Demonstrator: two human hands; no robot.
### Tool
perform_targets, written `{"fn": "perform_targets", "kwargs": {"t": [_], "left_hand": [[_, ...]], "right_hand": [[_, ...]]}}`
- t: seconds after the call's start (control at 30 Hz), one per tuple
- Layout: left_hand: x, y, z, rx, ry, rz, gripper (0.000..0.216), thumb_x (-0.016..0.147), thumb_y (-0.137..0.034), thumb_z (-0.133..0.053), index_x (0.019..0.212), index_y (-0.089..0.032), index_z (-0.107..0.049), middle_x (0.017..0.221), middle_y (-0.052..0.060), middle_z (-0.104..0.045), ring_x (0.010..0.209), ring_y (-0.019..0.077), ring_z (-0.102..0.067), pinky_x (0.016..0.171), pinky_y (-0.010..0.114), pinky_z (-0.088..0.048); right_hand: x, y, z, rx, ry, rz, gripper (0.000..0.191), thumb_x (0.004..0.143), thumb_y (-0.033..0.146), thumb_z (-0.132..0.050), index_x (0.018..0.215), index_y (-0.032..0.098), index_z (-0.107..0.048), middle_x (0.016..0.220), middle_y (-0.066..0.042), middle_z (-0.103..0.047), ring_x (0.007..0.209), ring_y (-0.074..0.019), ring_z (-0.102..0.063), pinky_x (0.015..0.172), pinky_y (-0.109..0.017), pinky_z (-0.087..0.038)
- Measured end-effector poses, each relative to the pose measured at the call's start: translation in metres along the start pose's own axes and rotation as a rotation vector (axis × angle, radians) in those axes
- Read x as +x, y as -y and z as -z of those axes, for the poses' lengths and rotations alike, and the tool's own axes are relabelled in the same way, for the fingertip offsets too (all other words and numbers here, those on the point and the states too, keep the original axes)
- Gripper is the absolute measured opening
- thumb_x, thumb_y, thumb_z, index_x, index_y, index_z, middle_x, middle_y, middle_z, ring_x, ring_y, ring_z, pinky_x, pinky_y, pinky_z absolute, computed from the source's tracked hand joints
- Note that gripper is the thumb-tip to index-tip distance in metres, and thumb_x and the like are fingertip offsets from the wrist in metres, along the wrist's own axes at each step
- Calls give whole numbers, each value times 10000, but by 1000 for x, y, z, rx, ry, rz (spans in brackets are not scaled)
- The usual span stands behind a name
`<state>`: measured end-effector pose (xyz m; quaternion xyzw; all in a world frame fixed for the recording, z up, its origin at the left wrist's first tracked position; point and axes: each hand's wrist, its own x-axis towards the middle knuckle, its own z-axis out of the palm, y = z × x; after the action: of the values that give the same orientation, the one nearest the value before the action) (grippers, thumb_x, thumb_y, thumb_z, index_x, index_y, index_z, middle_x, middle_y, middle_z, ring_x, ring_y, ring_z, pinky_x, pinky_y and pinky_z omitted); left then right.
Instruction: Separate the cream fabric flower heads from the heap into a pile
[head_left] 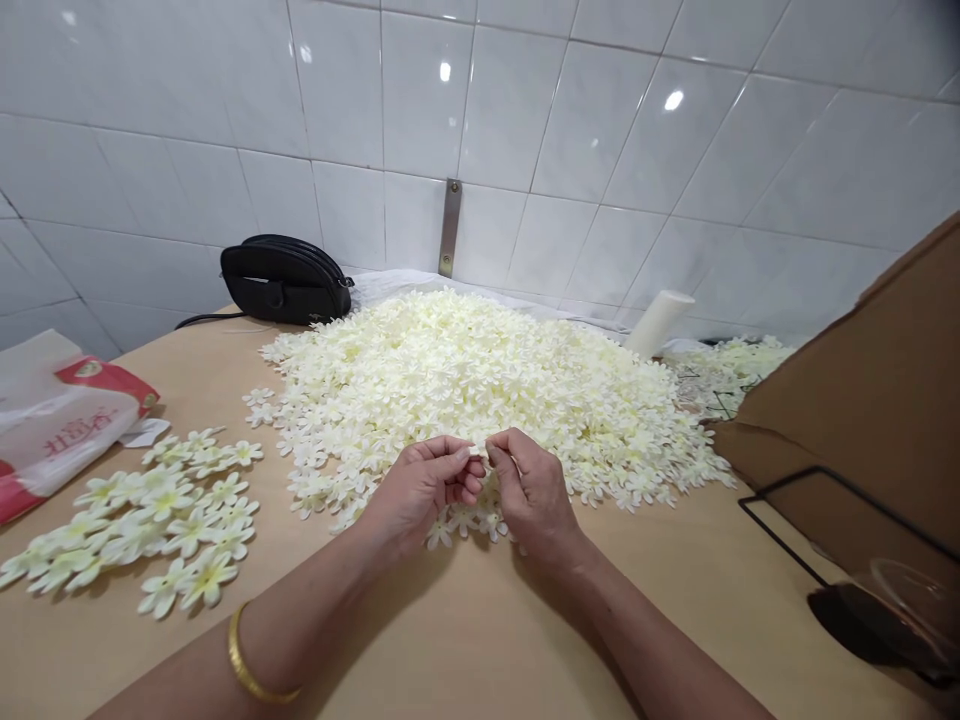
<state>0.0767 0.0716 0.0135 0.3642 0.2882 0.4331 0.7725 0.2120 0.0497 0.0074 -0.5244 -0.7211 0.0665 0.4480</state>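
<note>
Between my two hands is a small pale flower (pixel 478 451), pinched from both sides and mostly covered by the fingers. My left hand (pixel 431 490) grips its left side between thumb and forefinger, the other fingers curled. On the right side, my right hand (pixel 534 495) is closed with its thumb and forefinger on the flower. Just beyond both hands rises a large heap of cream-white artificial flowers (pixel 480 370) with yellowish centres. A smaller, flatter group of flowers (pixel 169 505) lies on the table to the left.
A black bag (pixel 285 285) stands at the back left, and a red-and-white plastic bag (pixel 75 420) lies at the left edge. At right are a cardboard box (pixel 855 400), sunglasses (pixel 877 625) and a white roll (pixel 660 322). A tiled wall (pixel 570 120) closes off the back.
</note>
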Motion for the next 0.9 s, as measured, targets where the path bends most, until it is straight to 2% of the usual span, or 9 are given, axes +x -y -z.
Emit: {"fn": "perform_targets", "kwargs": {"t": [0.07,0.17,0.27,0.47,0.9], "left_hand": [[0,0,-1,-1,-3,-5,106,686,-190,-641,692,-105,-578,616,35,-599,516,76,-531,494,182,-428],[-2,0,-2,16,-19,-18,184,709,-275,-627,664,-109,-562,606,29,-586,501,77,-526,479,188,-421],[-3,0,-1,57,-33,-26,190,686,-272,-651,650,-111,-556,569,13,-568,481,75,-518,469,186,-417],[-2,1,0,64,-9,-27,161,667,-240,-656,649,-116,-555,585,14,-583,476,68,-511,476,186,-412],[-3,-3,-3,142,-107,-27,84,637,-173,-603,617,-135,-532,489,-17,-541,432,74,-484,437,188,-377]], "right_hand": [[0,-1,-1,-5,0,8,184,835,168,-364,690,182,-476,630,-5,-497,599,-131,-460,569,-244,-357],[0,-2,-2,-59,-16,97,189,833,152,-359,688,180,-478,634,-13,-495,620,-138,-450,595,-254,-355],[0,-1,-1,-83,-12,145,193,828,147,-360,685,175,-485,640,-20,-501,631,-142,-447,610,-260,-353],[0,2,2,42,13,-19,202,838,190,-372,679,170,-497,606,4,-487,577,-118,-446,570,-236,-353],[1,6,3,162,1,-119,185,829,220,-404,680,167,-501,602,21,-490,552,-99,-444,540,-213,-347]]}}
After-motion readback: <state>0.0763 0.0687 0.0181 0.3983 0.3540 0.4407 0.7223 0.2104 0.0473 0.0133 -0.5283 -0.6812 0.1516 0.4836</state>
